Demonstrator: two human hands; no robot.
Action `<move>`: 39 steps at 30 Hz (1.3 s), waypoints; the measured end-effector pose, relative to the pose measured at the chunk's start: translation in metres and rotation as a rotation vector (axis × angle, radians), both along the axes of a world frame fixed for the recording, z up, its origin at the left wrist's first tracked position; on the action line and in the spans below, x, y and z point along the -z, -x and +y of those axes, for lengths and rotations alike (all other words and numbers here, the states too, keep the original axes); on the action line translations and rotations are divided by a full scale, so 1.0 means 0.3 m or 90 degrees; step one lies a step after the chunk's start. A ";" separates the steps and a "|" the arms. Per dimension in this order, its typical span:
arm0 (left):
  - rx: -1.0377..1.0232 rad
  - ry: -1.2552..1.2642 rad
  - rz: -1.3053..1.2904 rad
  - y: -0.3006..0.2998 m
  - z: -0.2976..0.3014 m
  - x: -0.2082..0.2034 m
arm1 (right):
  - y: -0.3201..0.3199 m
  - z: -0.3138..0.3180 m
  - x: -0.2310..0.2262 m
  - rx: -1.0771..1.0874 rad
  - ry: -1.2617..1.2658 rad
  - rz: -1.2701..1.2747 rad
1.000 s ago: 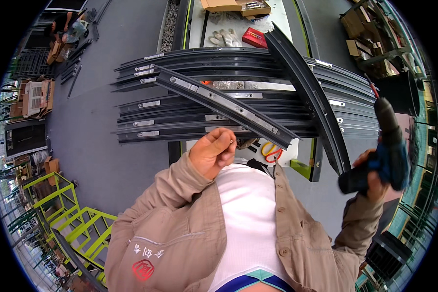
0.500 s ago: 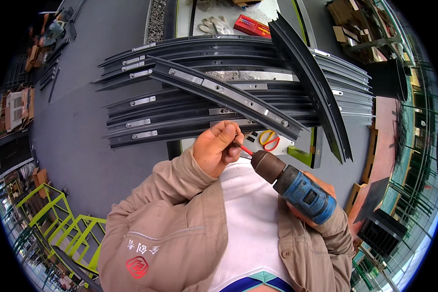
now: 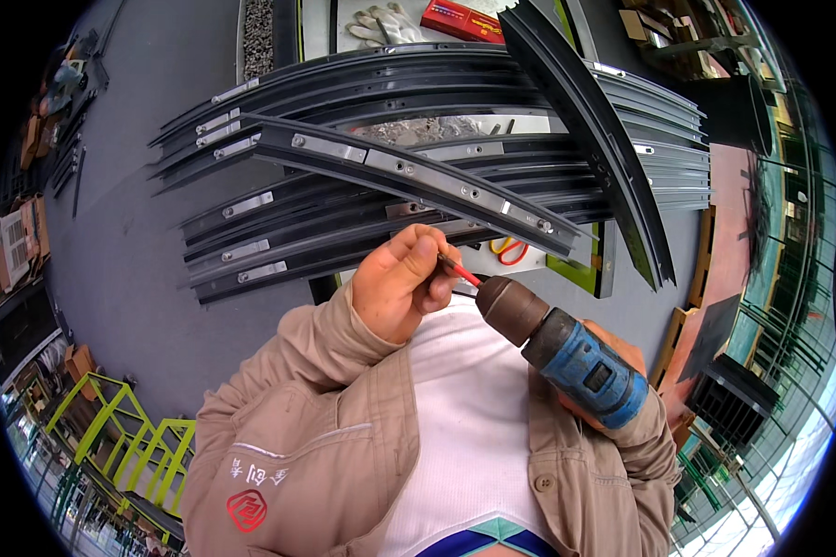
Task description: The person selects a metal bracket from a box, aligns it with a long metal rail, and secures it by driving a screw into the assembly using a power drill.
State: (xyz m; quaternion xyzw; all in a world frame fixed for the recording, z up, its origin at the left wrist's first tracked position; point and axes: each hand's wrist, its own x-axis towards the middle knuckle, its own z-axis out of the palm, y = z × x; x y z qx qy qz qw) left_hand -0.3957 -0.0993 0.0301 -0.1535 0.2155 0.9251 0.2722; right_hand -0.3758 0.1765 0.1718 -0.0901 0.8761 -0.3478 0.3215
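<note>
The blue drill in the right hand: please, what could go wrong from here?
The drill points its red bit at the left hand, whose fingertips are at the bit's tip; if it spun, they might be scraped. The diagonal rail lies across the parallel rails and could slide if bumped. The rail crossing at right appears to stick out over the floor, so a knock might tip it.

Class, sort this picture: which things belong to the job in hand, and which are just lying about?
In the job:
blue drill, held by the right hand
red bit, its tip at the pinched left hand
probably the slanting dark rail, just beyond the left hand

Seemingly just lying about:
pale gloves
red box
red-and-yellow scissor handles
</note>
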 end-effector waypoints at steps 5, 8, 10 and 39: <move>0.041 0.035 0.006 0.033 -0.012 0.022 | 0.003 0.024 0.041 -0.077 -0.047 0.080; 0.072 0.047 0.001 0.049 -0.013 0.024 | 0.029 0.020 0.035 -0.101 0.039 0.178; 0.088 0.045 -0.010 0.061 -0.014 0.024 | 0.058 0.010 0.026 -0.109 0.077 0.216; 0.009 1.215 0.999 0.226 -0.137 0.073 | 0.382 -0.191 -0.265 -0.124 -0.199 0.075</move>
